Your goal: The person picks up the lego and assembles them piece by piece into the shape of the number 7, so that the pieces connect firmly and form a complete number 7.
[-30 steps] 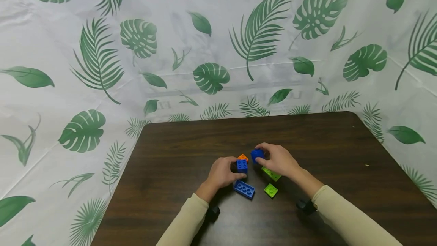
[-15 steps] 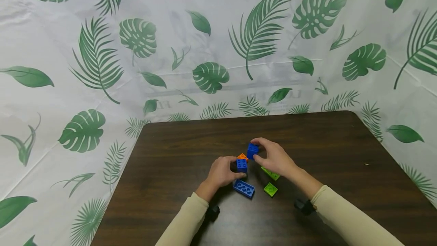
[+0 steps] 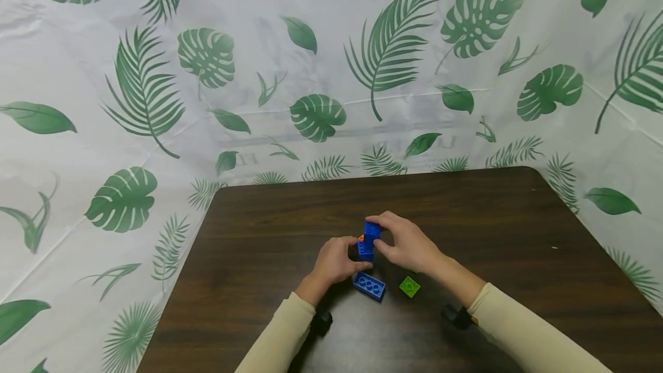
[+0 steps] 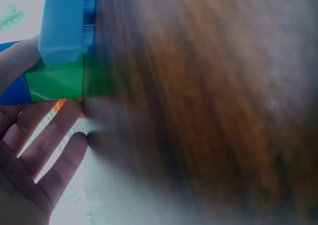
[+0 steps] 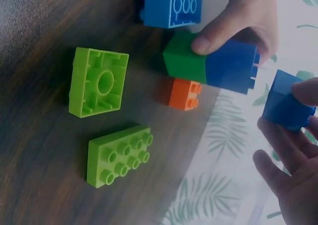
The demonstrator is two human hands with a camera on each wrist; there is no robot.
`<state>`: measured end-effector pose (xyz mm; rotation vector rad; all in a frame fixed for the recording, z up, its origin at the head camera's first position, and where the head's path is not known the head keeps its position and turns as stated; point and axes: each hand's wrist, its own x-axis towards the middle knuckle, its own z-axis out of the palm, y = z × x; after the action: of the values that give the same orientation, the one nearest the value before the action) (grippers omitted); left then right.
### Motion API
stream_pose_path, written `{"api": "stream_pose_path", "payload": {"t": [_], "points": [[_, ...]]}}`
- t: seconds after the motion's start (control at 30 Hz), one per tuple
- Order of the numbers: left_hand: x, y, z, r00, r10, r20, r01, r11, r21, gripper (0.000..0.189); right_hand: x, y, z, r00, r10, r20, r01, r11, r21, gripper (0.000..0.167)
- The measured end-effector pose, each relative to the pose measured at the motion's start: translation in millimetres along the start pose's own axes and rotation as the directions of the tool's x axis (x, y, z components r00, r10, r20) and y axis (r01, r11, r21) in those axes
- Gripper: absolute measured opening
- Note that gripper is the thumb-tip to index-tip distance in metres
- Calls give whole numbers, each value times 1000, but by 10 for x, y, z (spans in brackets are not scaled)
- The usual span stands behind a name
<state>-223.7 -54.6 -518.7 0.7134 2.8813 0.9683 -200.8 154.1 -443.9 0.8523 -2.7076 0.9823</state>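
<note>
My left hand (image 3: 334, 259) grips a small stack on the table, a blue brick (image 5: 229, 65) with a green brick (image 5: 180, 56) beneath it; the green one is hidden in the head view. Just above the stack, my right hand (image 3: 408, 243) pinches another dark blue brick (image 3: 372, 229) between thumb and fingers. A small gap separates that brick from the stack's studs in the right wrist view. Close by the left hand lies a long blue brick (image 3: 369, 286), hollow underside up. An orange brick (image 5: 184, 94) stands behind the stack, mostly covered in the head view.
A square lime brick (image 3: 410, 287) lies hollow side up on the dark wooden table (image 3: 269, 217). A longer lime brick (image 5: 119, 156), studs showing, is almost hidden under the right hand in the head view. A leaf-patterned curtain (image 3: 321, 62) hangs behind the table.
The right hand has carried its blue brick leftward, from beside the stack to over it. The left hand has stayed on the stack.
</note>
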Motion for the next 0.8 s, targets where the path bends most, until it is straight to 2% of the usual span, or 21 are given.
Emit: {"api": "stream_pose_path", "payload": {"t": [0.33,0.8], "points": [[9,2,-13,1000,20,-12,-20,1000,9,50,-24,-35,66,999,-20,37,20,1000,-3,48],[3,6,-12,997,67,-25,-67,998,1,37,-48,-22,124,997,-46,65,46,999,3,48]]}}
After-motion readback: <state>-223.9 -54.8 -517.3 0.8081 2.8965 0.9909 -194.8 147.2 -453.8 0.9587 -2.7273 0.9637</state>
